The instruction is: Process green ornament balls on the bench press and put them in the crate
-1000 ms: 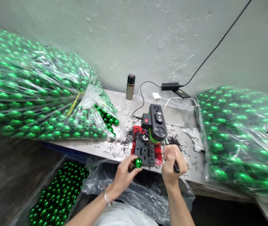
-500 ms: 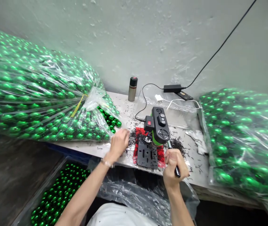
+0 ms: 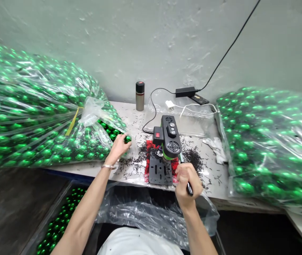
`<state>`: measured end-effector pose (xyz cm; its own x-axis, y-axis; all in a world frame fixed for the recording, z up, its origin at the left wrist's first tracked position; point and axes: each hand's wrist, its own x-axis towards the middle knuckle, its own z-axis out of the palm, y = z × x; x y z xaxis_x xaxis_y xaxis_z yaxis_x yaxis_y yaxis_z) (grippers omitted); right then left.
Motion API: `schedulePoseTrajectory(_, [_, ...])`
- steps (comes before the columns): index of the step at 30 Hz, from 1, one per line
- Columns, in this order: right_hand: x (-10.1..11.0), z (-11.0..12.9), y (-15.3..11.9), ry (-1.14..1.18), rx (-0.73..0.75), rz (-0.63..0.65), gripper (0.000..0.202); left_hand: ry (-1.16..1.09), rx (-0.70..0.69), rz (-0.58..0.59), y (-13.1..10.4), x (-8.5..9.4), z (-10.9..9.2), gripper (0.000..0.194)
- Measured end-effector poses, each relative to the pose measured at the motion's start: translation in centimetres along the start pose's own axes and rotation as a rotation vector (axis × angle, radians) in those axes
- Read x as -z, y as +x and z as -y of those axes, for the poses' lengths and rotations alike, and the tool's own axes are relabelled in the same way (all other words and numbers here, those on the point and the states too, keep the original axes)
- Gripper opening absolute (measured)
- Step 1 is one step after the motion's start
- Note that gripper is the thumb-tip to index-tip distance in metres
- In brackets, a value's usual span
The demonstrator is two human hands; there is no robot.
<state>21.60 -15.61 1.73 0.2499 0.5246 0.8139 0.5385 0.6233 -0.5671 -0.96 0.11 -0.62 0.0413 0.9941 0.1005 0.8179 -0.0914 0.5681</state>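
My left hand is at the mouth of the big clear bag of shiny green balls on the left. Its thumb and fingers are apart, beside some loose green balls in the opening; a ball shows near the fingertips. My right hand is wrapped round the black-ended lever handle of a small black benchtop machine. Below its head lies a slotted black base plate on a red mat.
Small black bits litter the white table. Behind stand a bottle and a power adapter with cables. Another bag of green balls sits right, near a white glove. Below the table, a plastic-lined container holds green balls.
My left hand has moved left, from beside the machine to the bag's mouth, and its fingers have spread. My right hand stays on the lever handle. The camera view has shifted slightly.
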Motion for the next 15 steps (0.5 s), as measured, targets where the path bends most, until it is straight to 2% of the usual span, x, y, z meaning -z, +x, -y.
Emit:
schedulePoseTrajectory(3, [0.1,0.1,-0.1,-0.028,-0.023,0.009,0.029,-0.496,0.085,0.021,-3.6,0.0,0.1,0.052])
schedulePoseTrajectory(5, [0.1,0.1,-0.1,-0.042,-0.027,0.016,0.028,-0.811,0.153,0.119,-5.9,-0.9,-0.5,0.059])
schedulePoseTrajectory(7, [0.2,0.1,-0.1,-0.052,-0.021,0.023,0.027,-0.989,0.205,0.238,-7.8,-2.4,-1.6,0.062])
schedulePoseTrajectory(11, [0.3,0.0,0.0,-0.069,-0.006,0.040,0.027,-1.034,0.244,0.388,-9.3,-6.0,-3.8,0.053])
schedulePoseTrajectory(15, [0.4,-0.1,0.0,-0.067,0.014,0.050,0.027,-0.826,0.098,0.369,-8.9,-8.0,-4.6,0.042])
